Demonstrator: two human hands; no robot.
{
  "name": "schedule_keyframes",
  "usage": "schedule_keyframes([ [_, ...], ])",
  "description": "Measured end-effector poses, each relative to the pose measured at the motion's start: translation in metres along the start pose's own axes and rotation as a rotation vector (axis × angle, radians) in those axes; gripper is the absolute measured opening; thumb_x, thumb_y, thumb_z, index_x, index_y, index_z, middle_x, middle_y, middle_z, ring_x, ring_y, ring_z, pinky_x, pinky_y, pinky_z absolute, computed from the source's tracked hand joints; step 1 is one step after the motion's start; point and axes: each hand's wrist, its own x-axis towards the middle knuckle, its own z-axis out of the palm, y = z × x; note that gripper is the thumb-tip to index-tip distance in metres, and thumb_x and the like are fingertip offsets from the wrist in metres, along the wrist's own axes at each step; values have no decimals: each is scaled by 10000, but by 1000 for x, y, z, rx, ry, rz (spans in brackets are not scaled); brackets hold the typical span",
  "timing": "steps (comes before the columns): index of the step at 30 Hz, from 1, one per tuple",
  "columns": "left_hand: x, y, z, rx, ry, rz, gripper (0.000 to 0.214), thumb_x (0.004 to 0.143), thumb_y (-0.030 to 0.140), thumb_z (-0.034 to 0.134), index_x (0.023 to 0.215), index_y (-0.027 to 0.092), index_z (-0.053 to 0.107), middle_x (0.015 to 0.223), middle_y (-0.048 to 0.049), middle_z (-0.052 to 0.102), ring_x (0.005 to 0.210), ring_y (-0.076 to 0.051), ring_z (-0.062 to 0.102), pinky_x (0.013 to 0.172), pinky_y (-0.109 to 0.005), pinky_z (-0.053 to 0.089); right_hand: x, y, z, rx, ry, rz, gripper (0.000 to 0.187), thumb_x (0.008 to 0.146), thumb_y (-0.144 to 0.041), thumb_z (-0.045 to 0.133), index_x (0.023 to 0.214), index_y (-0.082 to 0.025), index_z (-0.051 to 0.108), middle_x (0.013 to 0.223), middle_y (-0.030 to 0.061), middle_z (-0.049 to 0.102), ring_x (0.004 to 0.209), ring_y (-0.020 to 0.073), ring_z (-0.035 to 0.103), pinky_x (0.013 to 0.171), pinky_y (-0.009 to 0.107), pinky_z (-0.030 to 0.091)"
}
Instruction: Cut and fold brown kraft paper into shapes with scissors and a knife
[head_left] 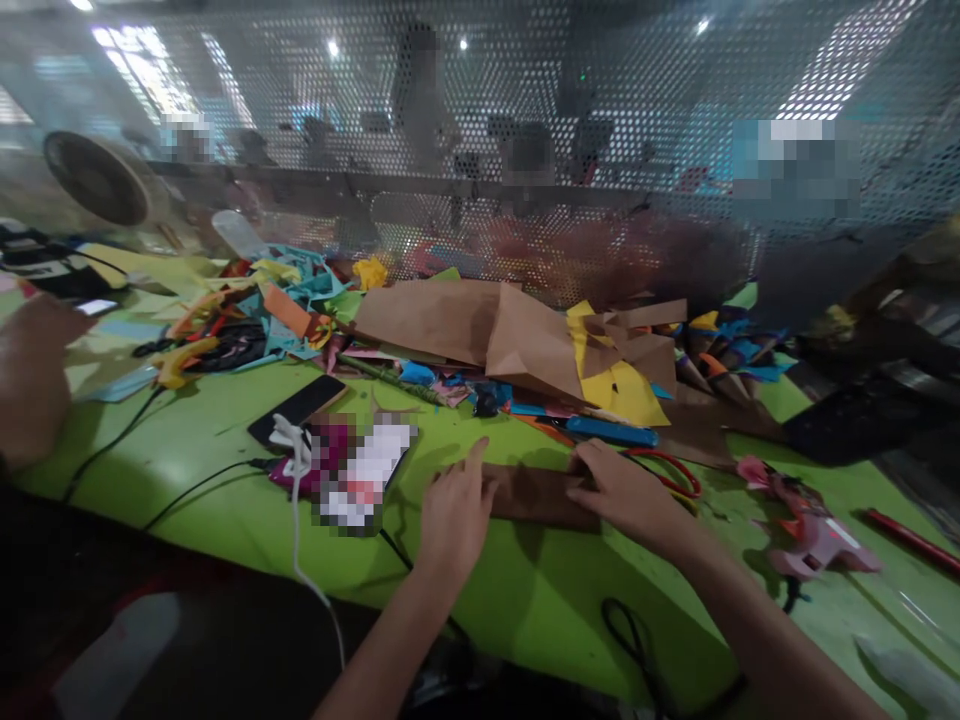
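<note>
A folded strip of brown paper [541,497] lies on the green table [547,590] in front of me, between my two hands. My left hand [455,512] grips its left end, the thumb on the paper and the index finger reaching up past the edge. At the other end, the thumb and fingers of my right hand [626,497] close on the upper right corner. Parts of both ends are covered by my fingers. Just beyond the strip lie a blue-handled cutter [611,432] and scissors with red and yellow handles [679,470].
Larger brown paper sheets [435,318] and coloured scraps are heaped behind. A pink glue gun [821,535] lies right, near a red stick [911,540]. Left are a dark phone [296,412], a phone with a lit screen [367,475], cables and a yellow glue gun [184,358]. Another person's arm [34,380] rests far left.
</note>
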Motion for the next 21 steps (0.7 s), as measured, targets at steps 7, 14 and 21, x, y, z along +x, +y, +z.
schedule_keyframes([
  [7, -2, -3, -4, -123, 27, -2, 474, 910, 203, 513, 1377, 215, 433, 1036, -95, 691, 993, -262, 633, 882, -381, 444, 3, 1, -2, 118, -21, -13, 53, 780, -269, 606, 779, -216, 601, 813, 34, 681, 762, 220, 600, 653, 292, 371],
  [14, 31, 12, -21, -875, 330, -39, 775, 809, 341, 679, 1460, 215, 278, 1469, -153, 412, 1342, -263, 405, 1057, -416, 374, 12, -1, -25, 484, 319, 31, 231, 754, -412, 664, 700, -210, 566, 652, -13, 583, 619, 165, 514, 572, 273, 384],
  [21, 64, 69, -9, -1775, -178, -67, 541, 642, 444, 824, 1068, 150, 671, 1062, -120, 717, 933, -226, 675, 845, -336, 508, 14, -8, -23, 918, 479, 71, 350, 717, -488, 719, 664, -214, 506, 579, -52, 461, 543, 119, 414, 493, 240, 344],
])
